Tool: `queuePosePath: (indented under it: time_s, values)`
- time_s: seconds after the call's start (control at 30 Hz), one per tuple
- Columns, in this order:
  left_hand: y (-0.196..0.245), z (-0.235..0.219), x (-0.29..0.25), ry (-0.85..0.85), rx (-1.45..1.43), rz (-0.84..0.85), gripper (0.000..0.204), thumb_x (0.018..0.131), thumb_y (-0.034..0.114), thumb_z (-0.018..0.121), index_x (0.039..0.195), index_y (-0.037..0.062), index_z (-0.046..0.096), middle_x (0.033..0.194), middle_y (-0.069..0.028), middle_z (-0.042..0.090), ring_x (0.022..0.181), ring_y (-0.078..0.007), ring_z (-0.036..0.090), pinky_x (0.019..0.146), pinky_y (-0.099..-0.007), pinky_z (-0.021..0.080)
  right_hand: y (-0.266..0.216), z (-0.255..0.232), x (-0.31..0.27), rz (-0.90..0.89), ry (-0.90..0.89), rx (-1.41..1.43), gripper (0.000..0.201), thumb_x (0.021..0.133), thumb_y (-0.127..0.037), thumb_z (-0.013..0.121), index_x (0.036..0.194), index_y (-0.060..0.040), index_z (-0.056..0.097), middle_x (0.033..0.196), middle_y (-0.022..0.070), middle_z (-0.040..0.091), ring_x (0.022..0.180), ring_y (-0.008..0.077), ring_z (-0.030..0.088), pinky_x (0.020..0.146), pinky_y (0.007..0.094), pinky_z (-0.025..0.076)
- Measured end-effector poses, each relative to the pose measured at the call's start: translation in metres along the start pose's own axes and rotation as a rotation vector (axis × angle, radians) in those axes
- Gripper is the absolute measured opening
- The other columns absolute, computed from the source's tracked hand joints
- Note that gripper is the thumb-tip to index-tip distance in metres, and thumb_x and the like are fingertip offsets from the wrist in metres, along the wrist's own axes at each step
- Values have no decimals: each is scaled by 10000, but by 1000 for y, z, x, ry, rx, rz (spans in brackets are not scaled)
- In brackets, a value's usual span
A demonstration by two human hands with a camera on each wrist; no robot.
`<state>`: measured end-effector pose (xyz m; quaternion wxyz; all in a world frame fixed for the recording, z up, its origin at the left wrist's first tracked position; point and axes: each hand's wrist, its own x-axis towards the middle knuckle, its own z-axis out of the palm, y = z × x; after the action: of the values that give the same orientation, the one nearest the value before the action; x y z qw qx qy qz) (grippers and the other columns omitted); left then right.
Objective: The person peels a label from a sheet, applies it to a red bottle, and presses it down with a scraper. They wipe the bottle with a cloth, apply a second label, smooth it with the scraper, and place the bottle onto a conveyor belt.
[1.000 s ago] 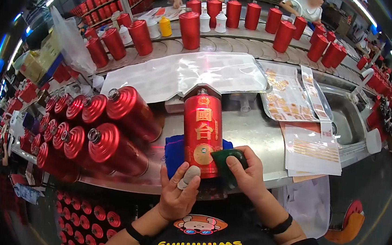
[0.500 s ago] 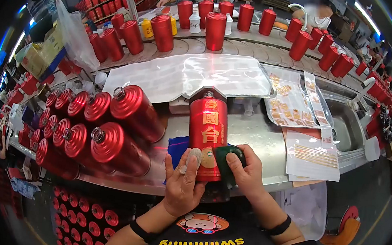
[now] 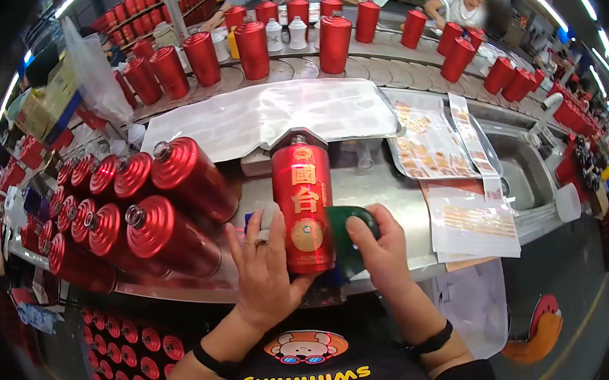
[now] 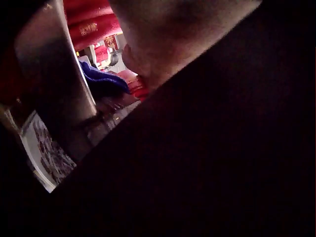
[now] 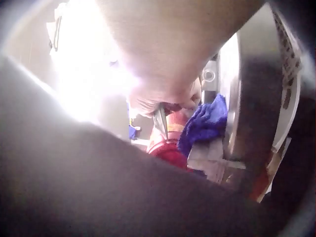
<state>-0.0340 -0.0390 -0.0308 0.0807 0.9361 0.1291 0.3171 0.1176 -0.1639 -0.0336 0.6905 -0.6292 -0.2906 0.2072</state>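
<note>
A red bottle (image 3: 301, 208) with gold characters stands upright near the front edge of the steel counter (image 3: 391, 197), tilted slightly left. My left hand (image 3: 266, 259) grips its lower left side, with a taped fingertip (image 3: 267, 219) against the wall and the thumb round the front. At the bottle's lower right side my right hand (image 3: 379, 251) presses a dark green pad (image 3: 347, 237), which it pinches. A blue cloth (image 5: 205, 123) lies under the bottle and peeks out at its left (image 3: 247, 221). In the left wrist view a dark sleeve hides most of the scene.
Several red bottles (image 3: 158, 206) lie stacked on their sides to the left. A clear plastic sheet (image 3: 275, 111) and label sheets (image 3: 432, 143) lie behind, with a sink (image 3: 523, 176) at the right. Upright red bottles (image 3: 336, 41) stand on the curved conveyor, with people seated beyond.
My left hand has slid up from the bottle's base to its left side. The right hand stays with the green pad on the bottle's right side.
</note>
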Motion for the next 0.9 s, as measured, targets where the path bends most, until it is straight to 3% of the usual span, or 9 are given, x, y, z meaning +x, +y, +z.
queuePosePath:
  time_s: [0.1, 0.17, 0.37, 0.47, 0.57, 0.67, 0.7, 0.8, 0.9]
  values:
    - [-11, 9, -5, -33, -18, -19, 937, 824, 530, 649, 1433, -80, 282, 1459, -250, 356, 1369, -426, 318, 1117, -623, 112, 0, 15, 6, -104, 0, -15, 239, 918, -229, 661, 958, -3, 593, 764, 22, 613, 706, 53, 532, 624, 230, 459]
    - [-17, 12, -11, -44, -54, -59, 955, 852, 589, 575, 1447, -84, 252, 1470, -257, 339, 1380, -436, 293, 1127, -598, 113, 11, 10, 5, -43, 38, -66, 243, 920, -233, 659, 950, -1, 594, 749, 22, 607, 695, 56, 527, 613, 237, 456]
    - [-23, 23, -19, -78, -123, -115, 926, 893, 603, 497, 1465, -74, 227, 1505, -255, 281, 1422, -429, 206, 1143, -566, 87, 47, -13, 1, 56, 41, -194, 233, 934, -231, 644, 944, -7, 582, 781, -13, 587, 729, 38, 500, 641, 209, 429]
    - [-28, 28, -24, -131, -185, -131, 896, 910, 577, 492, 1471, -66, 219, 1525, -252, 242, 1434, -423, 174, 1146, -560, 72, 27, -8, 3, 35, 105, 79, 270, 906, -254, 669, 923, 2, 587, 702, 25, 581, 657, 77, 507, 591, 264, 442]
    - [-26, 27, -24, -110, -207, -134, 890, 916, 565, 487, 1474, -68, 204, 1529, -252, 231, 1444, -406, 156, 1154, -537, 63, 17, -3, 5, -46, -37, -48, 268, 900, -248, 670, 928, 4, 583, 697, 63, 591, 635, 104, 532, 590, 281, 453]
    - [-32, 30, -27, -116, -207, -136, 930, 886, 570, 545, 1484, -50, 193, 1529, -255, 229, 1439, -413, 163, 1158, -528, 98, 22, -18, 7, -45, 78, -311, 259, 899, -240, 666, 930, 3, 581, 731, 117, 623, 628, 131, 569, 586, 295, 462]
    - [-35, 32, -31, -107, -265, -169, 926, 888, 557, 552, 1484, -52, 190, 1529, -260, 225, 1438, -413, 168, 1159, -520, 103, 23, -29, 4, -73, 56, -374, 247, 909, -224, 644, 993, -3, 572, 788, 175, 646, 645, 215, 634, 597, 335, 483]
    - [-32, 24, -25, -140, -288, -178, 903, 901, 518, 562, 1482, -61, 185, 1531, -267, 219, 1431, -421, 183, 1162, -509, 101, 1, -61, -11, -181, 99, -358, 277, 927, -194, 626, 1130, -18, 559, 839, 99, 636, 746, 139, 592, 670, 296, 477]
    - [-34, 19, -25, -74, -223, -109, 874, 902, 475, 595, 1466, -73, 214, 1526, -254, 251, 1417, -432, 220, 1160, -509, 101, -17, -111, -20, -237, 247, -636, 300, 926, -103, 579, 1215, -28, 554, 1033, 160, 646, 914, 230, 643, 808, 317, 492]
